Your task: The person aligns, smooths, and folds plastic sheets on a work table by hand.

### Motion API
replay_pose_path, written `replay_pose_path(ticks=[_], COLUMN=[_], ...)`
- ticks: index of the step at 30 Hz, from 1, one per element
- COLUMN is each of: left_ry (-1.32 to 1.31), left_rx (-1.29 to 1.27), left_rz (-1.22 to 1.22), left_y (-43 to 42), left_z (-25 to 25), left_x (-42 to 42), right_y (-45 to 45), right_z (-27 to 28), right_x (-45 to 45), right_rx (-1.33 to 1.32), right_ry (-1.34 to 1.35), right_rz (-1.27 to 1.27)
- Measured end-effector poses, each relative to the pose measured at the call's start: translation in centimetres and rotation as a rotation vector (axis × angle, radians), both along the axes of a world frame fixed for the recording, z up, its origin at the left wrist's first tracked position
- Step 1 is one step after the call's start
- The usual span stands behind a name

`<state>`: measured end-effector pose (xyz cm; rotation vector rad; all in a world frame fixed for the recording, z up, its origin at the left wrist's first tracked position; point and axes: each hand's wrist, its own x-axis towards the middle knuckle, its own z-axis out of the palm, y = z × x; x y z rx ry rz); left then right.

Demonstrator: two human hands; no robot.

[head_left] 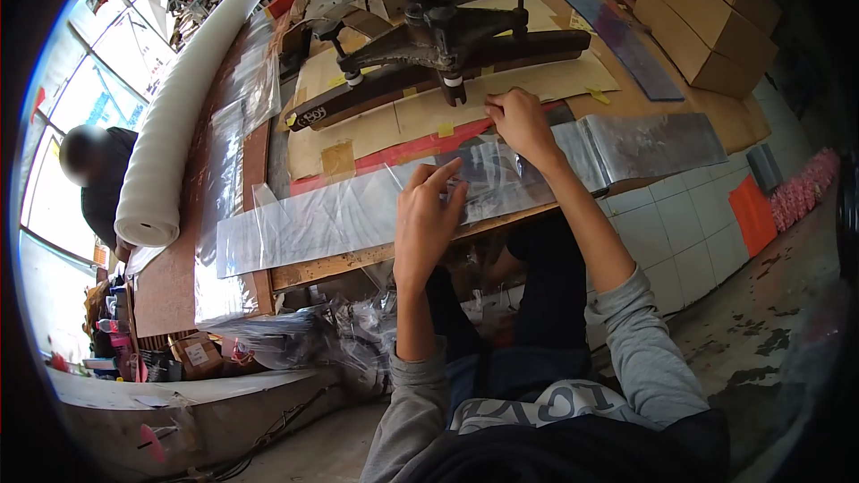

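A long clear plastic strip [331, 215] lies along the front edge of the work table, its right part [658, 145] reaching past the corner. My left hand [429, 210] is over the strip's middle, fingers apart and slightly bent, with nothing seen in it. Farther right and forward, my right hand [522, 125] has its fingers pressed together at the strip's far side, near the red strip [385, 159]; what they hold, if anything, is too small to tell. Beyond both hands, a dark metal press bar [376, 94] stands above a tan board [309, 154].
A white foam roll [170, 143] runs along the table's left side. Cardboard boxes [707, 18] stand at the back right. Clear sheets [224, 215] lie at the left. A person in dark clothing [107, 179] is beyond the roll. Plastic film [349, 340] hangs below the table.
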<state>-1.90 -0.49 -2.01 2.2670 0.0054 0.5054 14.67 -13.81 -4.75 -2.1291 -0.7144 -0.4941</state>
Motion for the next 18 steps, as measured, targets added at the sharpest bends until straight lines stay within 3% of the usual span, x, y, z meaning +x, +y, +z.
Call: replay_pose_path(ticks=[18], left_ry=[-0.046], left_rx=[-0.041], left_rz=[-0.022], left_y=[0.0], left_z=[-0.1], left_x=[0.1], right_y=[0.0], right_z=[0.6], right_x=[-0.4], right_rx=[-0.099], right_ry=[-0.028], right_rz=[-0.034])
